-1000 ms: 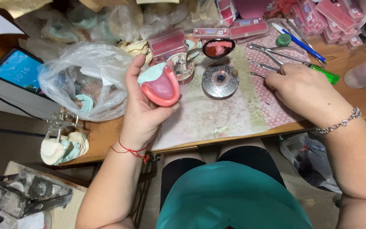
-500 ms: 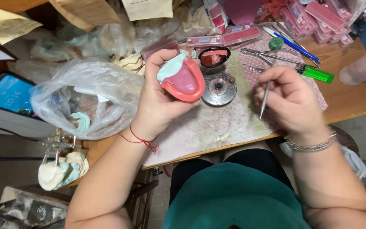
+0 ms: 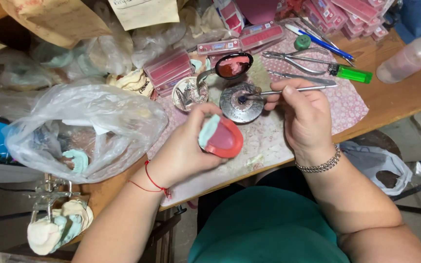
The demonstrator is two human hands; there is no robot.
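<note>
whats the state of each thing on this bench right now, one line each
left hand: closed around the pink wax base
pink wax base: held up off the bench, tilted
right hand: gripping the thin metal tool
thin metal tool: tip on the round metal dish
round metal dish: flat on the bench
black spoon: holds red wax
pliers: lying unused
clear plastic bag: lying crumpled, holding pale green casts

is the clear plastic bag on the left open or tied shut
Open: the plastic bag is untied and its mouth gapes, showing a pale green cast inside.
</note>
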